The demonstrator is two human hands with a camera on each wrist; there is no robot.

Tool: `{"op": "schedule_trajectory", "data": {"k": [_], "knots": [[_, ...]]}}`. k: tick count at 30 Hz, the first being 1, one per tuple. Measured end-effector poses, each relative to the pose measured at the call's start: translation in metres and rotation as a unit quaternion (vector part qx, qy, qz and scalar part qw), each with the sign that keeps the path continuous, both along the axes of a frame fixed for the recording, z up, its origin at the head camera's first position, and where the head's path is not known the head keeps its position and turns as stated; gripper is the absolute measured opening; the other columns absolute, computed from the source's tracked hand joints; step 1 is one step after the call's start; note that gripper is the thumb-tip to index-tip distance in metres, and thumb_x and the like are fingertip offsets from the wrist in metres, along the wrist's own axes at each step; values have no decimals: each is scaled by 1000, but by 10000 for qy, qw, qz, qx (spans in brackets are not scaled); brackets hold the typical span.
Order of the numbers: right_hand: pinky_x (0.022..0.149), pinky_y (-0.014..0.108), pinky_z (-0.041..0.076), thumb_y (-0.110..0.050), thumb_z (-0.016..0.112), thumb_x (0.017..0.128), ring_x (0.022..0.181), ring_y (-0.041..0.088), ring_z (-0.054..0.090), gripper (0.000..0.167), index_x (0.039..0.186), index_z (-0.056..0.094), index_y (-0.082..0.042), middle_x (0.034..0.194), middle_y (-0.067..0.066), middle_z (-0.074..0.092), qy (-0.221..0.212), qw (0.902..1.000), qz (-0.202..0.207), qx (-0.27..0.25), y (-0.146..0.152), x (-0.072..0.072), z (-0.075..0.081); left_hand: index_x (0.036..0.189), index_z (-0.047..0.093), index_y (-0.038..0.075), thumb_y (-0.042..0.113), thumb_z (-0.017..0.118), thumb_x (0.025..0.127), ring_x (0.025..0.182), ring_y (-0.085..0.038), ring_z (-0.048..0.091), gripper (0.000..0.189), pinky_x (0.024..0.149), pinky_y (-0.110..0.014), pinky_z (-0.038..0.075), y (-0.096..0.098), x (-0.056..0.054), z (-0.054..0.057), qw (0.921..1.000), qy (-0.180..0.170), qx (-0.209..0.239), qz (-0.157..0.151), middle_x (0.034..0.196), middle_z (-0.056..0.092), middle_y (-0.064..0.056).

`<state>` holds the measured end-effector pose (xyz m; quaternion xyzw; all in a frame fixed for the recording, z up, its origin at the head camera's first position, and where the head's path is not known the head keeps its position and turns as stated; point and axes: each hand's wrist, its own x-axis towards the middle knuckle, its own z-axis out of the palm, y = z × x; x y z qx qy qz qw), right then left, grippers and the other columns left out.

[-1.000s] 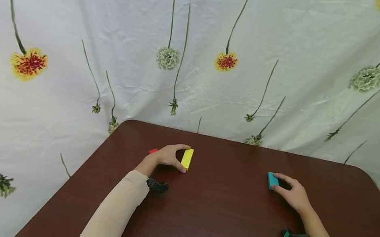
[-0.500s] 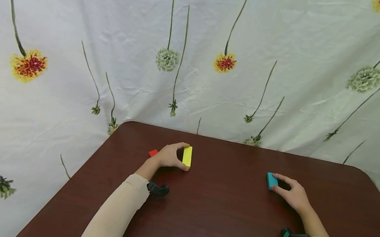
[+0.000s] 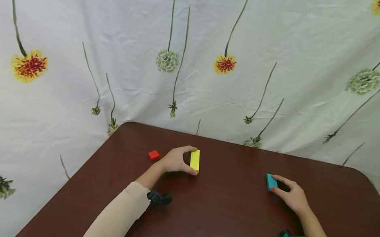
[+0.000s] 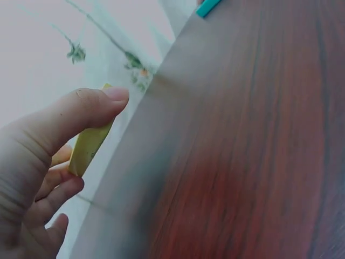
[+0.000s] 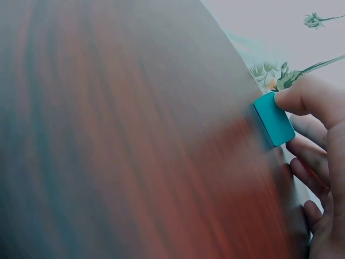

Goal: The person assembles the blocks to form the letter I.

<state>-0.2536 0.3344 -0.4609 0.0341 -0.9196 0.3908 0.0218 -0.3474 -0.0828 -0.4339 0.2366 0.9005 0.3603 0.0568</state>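
Observation:
My left hand (image 3: 174, 161) pinches a flat yellow rectangular block (image 3: 195, 160) by its two ends, thumb at the near end and fingers at the far one. In the left wrist view the yellow block (image 4: 90, 148) is held between thumb and fingertips. A small red block (image 3: 153, 155) lies on the table just left of that hand. Toward the right, my right hand (image 3: 293, 195) grips a flat blue block (image 3: 271, 182) between thumb and fingers. The right wrist view shows the blue block (image 5: 275, 120) with the thumb on one corner.
A dark reddish-brown wooden table (image 3: 219, 221) with rounded far corners carries the blocks. Behind its far edge hangs a white curtain (image 3: 194, 86) printed with flowers. Black bands (image 3: 159, 198) sit around both wrists.
My left hand has carried the yellow block slightly to the right, away from the red block, which shows more fully. My right hand and the blue block stay almost still.

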Motion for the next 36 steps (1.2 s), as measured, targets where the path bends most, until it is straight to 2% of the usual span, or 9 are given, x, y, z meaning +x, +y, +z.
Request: {"op": "schedule_trajectory", "data": {"k": [8,14,24,36], "knots": [[97,69,30,-40,64,94,132,54,27,64,144,48,-4,149,31,31,-50,9999,-91,51,-2,-2,-4,143,50,15,41,87,70,132,-26,43,86,104,-49,38,9,13,0,9992,87,-89,-372,146,46,-6],[97,70,29,-39,64,94,132,53,27,63,143,48,-4,148,31,32,3,9999,-163,49,0,-1,2,143,50,15,42,86,71,131,-24,44,84,105,-48,38,19,19,-2,9974,189,8,-693,145,47,-5],[97,70,29,-40,64,94,133,54,26,64,144,48,-3,148,32,32,-9,9998,-185,51,0,2,0,143,50,16,41,86,71,131,-22,44,84,105,-46,38,30,36,1,9959,96,36,-896,145,47,-2],[98,70,27,-39,64,94,134,53,24,64,144,47,-3,149,30,32,30,9998,-204,-51,-5,6,-4,143,51,15,42,86,70,131,-19,45,85,105,-40,38,50,47,-2,9933,276,-191,-1104,145,48,-1]]}}
